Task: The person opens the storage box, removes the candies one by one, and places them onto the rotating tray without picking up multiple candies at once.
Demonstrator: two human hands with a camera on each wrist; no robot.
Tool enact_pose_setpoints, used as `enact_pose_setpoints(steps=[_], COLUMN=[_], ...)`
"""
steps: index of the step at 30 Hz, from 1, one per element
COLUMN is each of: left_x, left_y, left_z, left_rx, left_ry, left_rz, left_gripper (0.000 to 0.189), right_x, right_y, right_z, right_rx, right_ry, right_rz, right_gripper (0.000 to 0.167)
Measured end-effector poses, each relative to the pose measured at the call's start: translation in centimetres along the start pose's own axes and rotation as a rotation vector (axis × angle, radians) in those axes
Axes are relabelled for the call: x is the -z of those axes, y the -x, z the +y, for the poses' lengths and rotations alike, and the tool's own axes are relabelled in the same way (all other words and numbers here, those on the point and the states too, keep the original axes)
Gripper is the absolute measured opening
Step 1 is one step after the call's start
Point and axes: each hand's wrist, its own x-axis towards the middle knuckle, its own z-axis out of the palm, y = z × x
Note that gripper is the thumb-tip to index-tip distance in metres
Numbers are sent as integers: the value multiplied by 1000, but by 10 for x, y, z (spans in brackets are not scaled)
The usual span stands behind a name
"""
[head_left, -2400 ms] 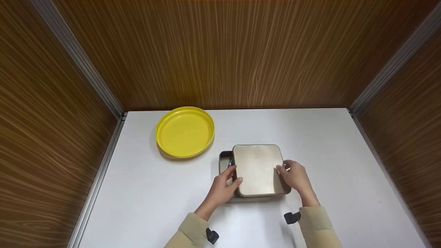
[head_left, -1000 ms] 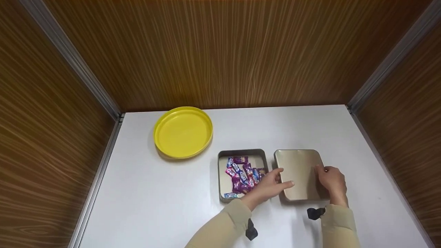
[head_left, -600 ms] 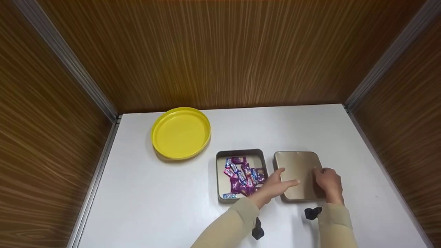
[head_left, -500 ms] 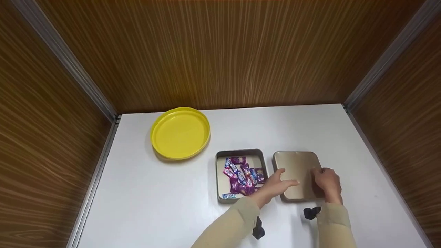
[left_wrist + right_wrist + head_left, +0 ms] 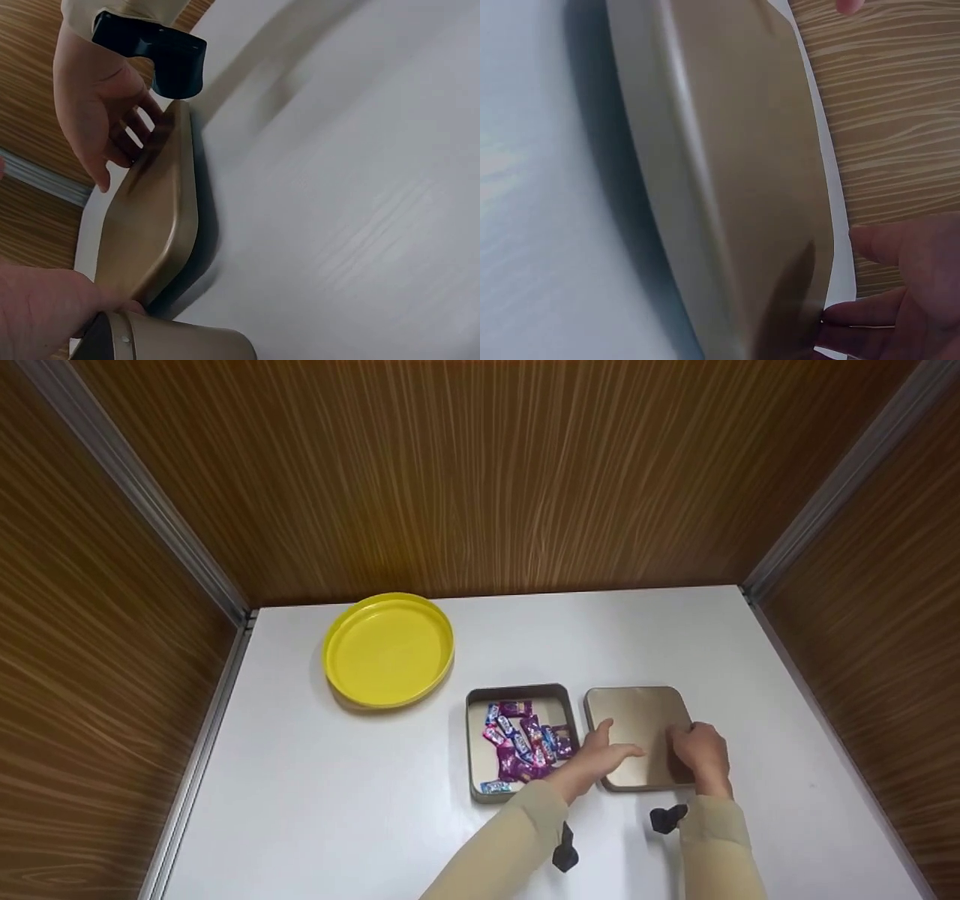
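A square metal lid (image 5: pixel 641 709) lies flat, top up, on the white table, right of a square metal tin (image 5: pixel 482 765). Inside the tin are several small wrapped candies (image 5: pixel 523 746) in purple, blue and pink. My left hand (image 5: pixel 592 761) reaches over the tin's near right corner, fingers at the lid's left edge and thumb stretched out above the lid. At the opposite edge, my right hand (image 5: pixel 703 754) has its fingertips against the lid's side. In the right wrist view its thumb (image 5: pixel 877 244) stands away from the lid (image 5: pixel 757 150).
A round yellow tray (image 5: pixel 388 652) stands at the table's back left. Brown wood-grain panels (image 5: pixel 487 472) enclose the table's back and sides. A narrow gap separates lid and tin.
The lid came off the tin, moved right and was lowered to the table, uncovering the candies. Both hands went with it; over the last half second its position changed only slightly.
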Motion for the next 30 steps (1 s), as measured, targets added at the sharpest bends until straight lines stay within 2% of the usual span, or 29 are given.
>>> enact_pose_setpoints(steps=[5, 15, 20, 24, 27, 30], left_x=[1, 5, 8, 11, 15, 21], left_y=[0, -3, -5, -4, -1, 1], left_z=[-3, -5, -5, -3, 0, 5], left_rx=[4, -36, -67, -85, -100, -147], left_ry=[-59, 5, -17, 6, 45, 36], left_rz=[-28, -66, -51, -41, -40, -25], left_gripper=[83, 82, 79, 75, 70, 65], right_x=[-2, -4, -3, -2, -1, -1], right_y=[0, -2, -3, -3, -3, -3], right_z=[0, 1, 1, -1, -4, -8], right_rx=[18, 18, 19, 24, 33, 38], right_ry=[-7, 7, 6, 15, 33, 41], right_rz=[8, 5, -25, -35, -20, -5], right_gripper=[57, 60, 65, 66, 65, 63])
